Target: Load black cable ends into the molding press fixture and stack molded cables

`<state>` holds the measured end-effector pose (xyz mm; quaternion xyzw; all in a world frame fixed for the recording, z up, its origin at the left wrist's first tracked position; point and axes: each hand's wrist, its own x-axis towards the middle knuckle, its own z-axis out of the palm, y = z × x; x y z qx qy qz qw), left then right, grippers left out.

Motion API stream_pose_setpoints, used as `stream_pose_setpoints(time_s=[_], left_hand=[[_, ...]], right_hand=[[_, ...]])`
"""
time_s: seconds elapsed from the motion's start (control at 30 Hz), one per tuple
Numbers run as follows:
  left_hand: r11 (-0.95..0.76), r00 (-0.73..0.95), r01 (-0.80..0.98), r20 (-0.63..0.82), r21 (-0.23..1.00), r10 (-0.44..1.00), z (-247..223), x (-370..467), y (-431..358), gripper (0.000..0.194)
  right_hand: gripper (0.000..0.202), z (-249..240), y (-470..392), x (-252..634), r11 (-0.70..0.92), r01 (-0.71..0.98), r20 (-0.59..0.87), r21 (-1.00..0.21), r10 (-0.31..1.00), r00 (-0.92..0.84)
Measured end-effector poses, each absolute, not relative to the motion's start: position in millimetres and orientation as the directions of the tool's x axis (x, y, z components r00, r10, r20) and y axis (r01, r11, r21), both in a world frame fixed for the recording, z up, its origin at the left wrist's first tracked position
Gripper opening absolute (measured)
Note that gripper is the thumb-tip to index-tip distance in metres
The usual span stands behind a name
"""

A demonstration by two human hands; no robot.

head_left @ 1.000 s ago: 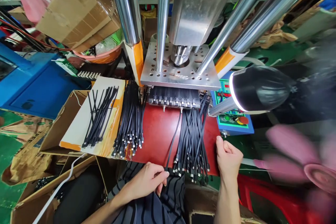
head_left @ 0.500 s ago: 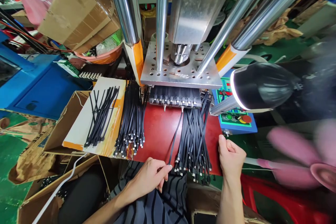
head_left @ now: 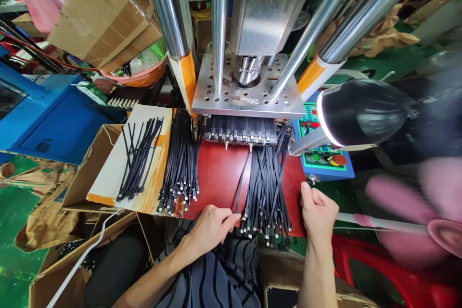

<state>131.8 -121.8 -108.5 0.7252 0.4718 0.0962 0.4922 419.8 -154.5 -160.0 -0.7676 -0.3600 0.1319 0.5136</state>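
Observation:
My left hand point(head_left: 216, 224) is closed at the table's front edge, thumb and fingers pinching the near end of a single black flat cable point(head_left: 241, 184). That cable runs back toward the press mold point(head_left: 240, 132), where a row of metal connector tips shows along the front. Just right of it lies a thick bundle of black cables point(head_left: 265, 192) with metal plugs toward me. My right hand point(head_left: 318, 207) makes a fist by the table's right edge; nothing shows in it.
The press's steel plate point(head_left: 249, 101) sits above the mold among metal columns. More cables point(head_left: 180, 168) and a tied bunch point(head_left: 139, 163) lie left on cardboard. At right are a control box point(head_left: 325, 159), a lit lamp point(head_left: 361, 118) and a spinning pink fan point(head_left: 407, 202).
My left hand has moved slightly up and right with the cable end, toward the table edge. My right fist stays in place. The view has shifted a little.

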Motion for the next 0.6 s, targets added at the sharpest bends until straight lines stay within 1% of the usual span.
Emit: stream_pose_setpoints(time_s=[0.2, 0.37, 0.6], left_hand=[[-0.137, 0.55, 0.603, -0.284, 0.786, 0.785, -114.6, 131.8, -122.8, 0.051], [-0.153, 0.554, 0.607, -0.277, 0.78, 0.785, -116.2, 132.0, -123.0, 0.051], [-0.173, 0.568, 0.615, -0.28, 0.77, 0.774, -116.7, 131.7, -122.3, 0.052]], right_hand=[[0.063, -158.3, -154.3, 418.8, -0.216, 0.428, 0.167, -0.878, 0.699, 0.695], [0.061, -158.0, -155.1, 419.8, -0.237, 0.455, 0.171, -0.859, 0.704, 0.69], [0.06, -160.8, -155.7, 420.6, -0.241, 0.45, 0.159, -0.86, 0.711, 0.685]])
